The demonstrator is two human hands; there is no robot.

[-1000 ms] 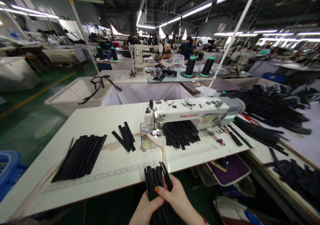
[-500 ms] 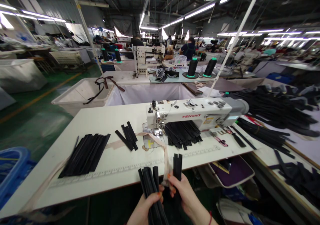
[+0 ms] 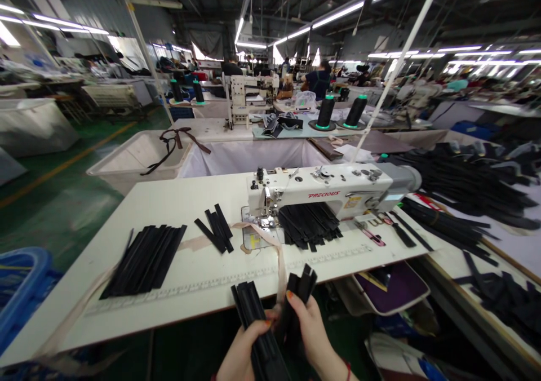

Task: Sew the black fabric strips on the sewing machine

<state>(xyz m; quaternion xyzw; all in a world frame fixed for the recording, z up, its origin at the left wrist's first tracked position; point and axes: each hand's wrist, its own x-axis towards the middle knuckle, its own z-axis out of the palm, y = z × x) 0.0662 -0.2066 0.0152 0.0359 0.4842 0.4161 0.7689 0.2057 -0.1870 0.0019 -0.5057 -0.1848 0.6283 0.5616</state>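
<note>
Near the bottom centre, my left hand [image 3: 245, 347] is closed round a bundle of long black strips [image 3: 252, 308]. Beside it, my right hand [image 3: 315, 333] grips a smaller group of black strips [image 3: 301, 288], which fan apart at the top. A beige ribbon [image 3: 280, 265] runs from the sewing machine [image 3: 321, 192] over the table's front edge and down between my hands; its lower end is hidden. Many black strips [image 3: 310, 226] lie under the machine's arm. More lie in a pile [image 3: 146, 260] at the left, with several loose strips [image 3: 217, 229] nearer the needle.
Scissors [image 3: 401, 234] and small tools lie on the white table [image 3: 203, 302], right of the machine. A ruler tape runs along its front. Thread cones [image 3: 326, 113] stand behind. A blue basket [image 3: 25, 291] is at the left, a purple-lined bin [image 3: 393, 291] below the right edge.
More black strips now show in my right hand, and their tops have spread and tilted right. The strips in my left hand have drawn closer together.
</note>
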